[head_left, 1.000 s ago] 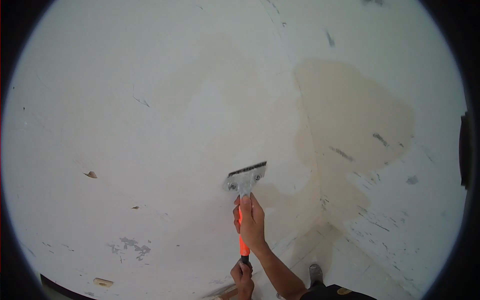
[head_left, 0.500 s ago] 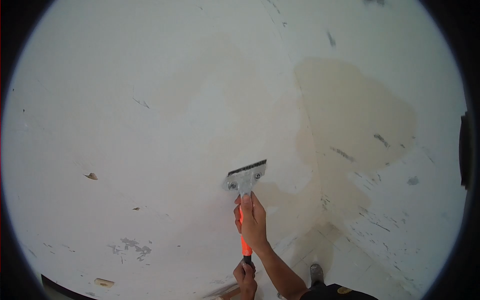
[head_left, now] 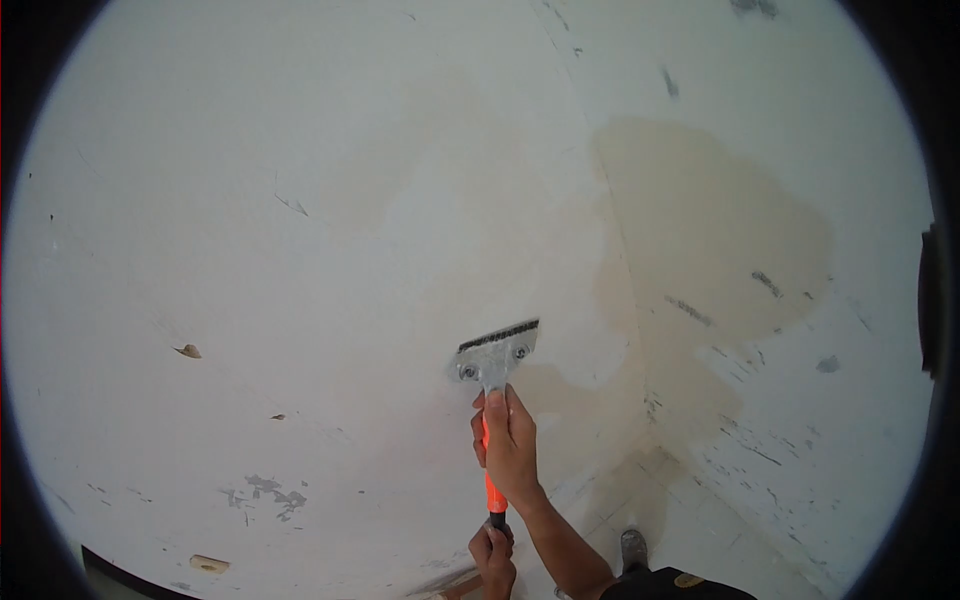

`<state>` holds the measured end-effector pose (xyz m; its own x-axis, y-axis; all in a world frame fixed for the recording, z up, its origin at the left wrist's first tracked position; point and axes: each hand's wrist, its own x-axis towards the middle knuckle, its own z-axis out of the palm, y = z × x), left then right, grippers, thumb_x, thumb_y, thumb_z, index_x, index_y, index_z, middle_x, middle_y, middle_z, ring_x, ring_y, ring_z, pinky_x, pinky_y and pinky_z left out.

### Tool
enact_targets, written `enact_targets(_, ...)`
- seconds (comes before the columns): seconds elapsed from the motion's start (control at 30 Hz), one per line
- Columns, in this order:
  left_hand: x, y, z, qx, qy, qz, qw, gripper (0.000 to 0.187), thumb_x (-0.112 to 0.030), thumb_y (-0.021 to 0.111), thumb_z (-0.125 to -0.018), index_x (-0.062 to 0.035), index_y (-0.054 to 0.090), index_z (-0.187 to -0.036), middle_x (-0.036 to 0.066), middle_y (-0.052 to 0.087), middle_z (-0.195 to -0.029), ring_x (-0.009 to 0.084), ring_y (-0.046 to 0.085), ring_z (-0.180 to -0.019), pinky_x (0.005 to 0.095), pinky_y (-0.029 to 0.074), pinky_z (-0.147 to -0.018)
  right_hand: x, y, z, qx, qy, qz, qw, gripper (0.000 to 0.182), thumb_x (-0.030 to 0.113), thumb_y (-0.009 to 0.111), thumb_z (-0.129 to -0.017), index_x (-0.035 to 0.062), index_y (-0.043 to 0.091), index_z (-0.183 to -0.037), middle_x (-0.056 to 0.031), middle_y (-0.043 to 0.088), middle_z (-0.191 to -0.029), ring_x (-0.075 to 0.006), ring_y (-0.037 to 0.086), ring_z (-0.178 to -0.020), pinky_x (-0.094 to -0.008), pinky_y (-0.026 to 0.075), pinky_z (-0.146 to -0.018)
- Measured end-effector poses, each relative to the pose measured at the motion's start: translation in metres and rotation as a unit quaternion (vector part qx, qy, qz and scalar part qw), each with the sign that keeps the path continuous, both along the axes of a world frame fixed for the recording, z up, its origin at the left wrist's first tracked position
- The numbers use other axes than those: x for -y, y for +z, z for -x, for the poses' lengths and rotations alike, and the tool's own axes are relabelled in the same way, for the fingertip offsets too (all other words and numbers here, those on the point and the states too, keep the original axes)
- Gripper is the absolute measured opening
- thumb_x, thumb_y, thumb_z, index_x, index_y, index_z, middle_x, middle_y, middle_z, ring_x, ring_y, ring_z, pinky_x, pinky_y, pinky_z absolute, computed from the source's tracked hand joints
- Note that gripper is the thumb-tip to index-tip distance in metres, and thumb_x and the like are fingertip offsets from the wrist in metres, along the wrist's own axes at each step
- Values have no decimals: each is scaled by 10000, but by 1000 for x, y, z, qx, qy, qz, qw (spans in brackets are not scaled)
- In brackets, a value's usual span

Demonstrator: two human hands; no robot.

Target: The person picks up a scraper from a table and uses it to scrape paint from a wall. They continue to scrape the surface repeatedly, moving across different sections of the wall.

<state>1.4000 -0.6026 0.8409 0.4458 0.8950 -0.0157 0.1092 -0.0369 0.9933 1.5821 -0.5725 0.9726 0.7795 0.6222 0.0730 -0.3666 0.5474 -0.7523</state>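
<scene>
A wall scraper with a grey metal head, a dark blade edge and a long orange handle is in the middle of the head view. Its blade is up against the white wall, slanting slightly up to the right. My right hand wraps the upper orange part of the handle, thumb lying along it just below the head. Lower down, my left hand is closed around the black end of the handle. Both hands hold the same tool.
A wall corner runs down right of the scraper. A beige damp-looking patch spreads across the right-hand wall. Chips and grey scuffs mark the surface at left. A shoe stands on the floor below; a dark object edges the far right.
The scraper and both hands have shifted very slightly to the right in view, as have the wall marks. My grip on the handle is the same.
</scene>
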Motion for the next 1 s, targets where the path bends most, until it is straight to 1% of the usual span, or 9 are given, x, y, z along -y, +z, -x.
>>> enact_targets(0.13, 3, 4, -4, -1, -6, -26, 1000, 559, -526, 485, -1002, -23, 535, -763, -35, 437, -595, 53, 353, -495, 255, 234, -445, 3, 5, -2, 1, 22, 1, 1000, 361, 355, 347, -1088, 54, 490, -949, 14, 434, -606, -42, 359, -414, -210, 296, -386)
enact_targets(0.23, -6, 4, -8, -4, -16, -9, 1000, 560, -531, 485, -1004, -27, 526, -762, -41, 424, -592, 50, 340, -495, 253, 232, -447, -2, 5, -4, 6, 3, -10, 1000, 359, 355, 348, -1087, 55, 489, -951, 11, 439, -605, -48, 369, -410, -215, 302, -388)
enact_targets(0.37, 6, -4, 4, -2, -19, 0, 1000, 553, -525, 485, -1009, -34, 513, -757, -43, 415, -588, 48, 327, -494, 246, 229, -449, 5, -4, 7, -2, 28, -13, 1000, 362, 363, 353, -1088, 53, 489, -959, 8, 445, -606, -51, 373, -409, -216, 303, -391)
enact_targets(0.43, 13, -12, 3, 6, 22, -30, 999, 538, -579, 488, -1001, -112, 461, -736, -58, 378, -619, 70, 310, -532, 267, 244, -474, 5, -11, 11, -2, 54, -10, 998, 373, 375, 354, -1088, 49, 493, -971, 5, 452, -608, -53, 375, -408, -219, 304, -392)
enact_targets(0.53, 23, 16, -10, 13, 3, -51, 999, 532, -573, 490, -1003, -117, 446, -733, -59, 371, -615, 69, 298, -527, 265, 237, -469, 6, -13, 9, 0, 62, -12, 998, 387, 385, 350, -1088, 44, 498, -979, 2, 461, -607, -55, 375, -406, -222, 306, -394)
enact_targets(0.63, 13, -25, 1, 34, 8, -51, 998, 532, -570, 483, -1008, -117, 443, -730, -58, 378, -611, 64, 299, -522, 264, 230, -464, 3, -23, 12, 34, 56, -11, 998, 393, 385, 340, -1089, 43, 501, -978, 0, 465, -607, -58, 376, -406, -223, 307, -396)
enact_targets(0.77, 6, -14, -11, 41, 16, -49, 998, 529, -563, 477, -1012, -116, 447, -729, -59, 380, -607, 64, 301, -513, 265, 228, -460, 3, -5, 2, 38, 65, -17, 997, 380, 370, 345, -1090, 44, 501, -973, 0, 468, -607, -58, 376, -409, -221, 308, -399)
enact_targets(0.83, 2, -8, -17, 46, 25, -48, 997, 528, -564, 480, -1009, -112, 459, -736, -57, 382, -605, 64, 297, -509, 266, 224, -458, 1, -2, 2, 5, 50, -31, 998, 370, 354, 404, -1081, 34, 539, -954, 35, 451, -580, -28, 404, -454, -210, 320, -420)
enact_targets(1.0, 12, -12, -11, 61, 22, -51, 997, 521, -583, 506, -990, -109, 494, -774, -53, 395, -609, 60, 313, -507, 251, 235, -454, 3, -9, 10, 29, 55, -17, 998, 361, 341, 340, -1087, 40, 503, -969, 3, 465, -590, -54, 378, -411, -221, 309, -403)
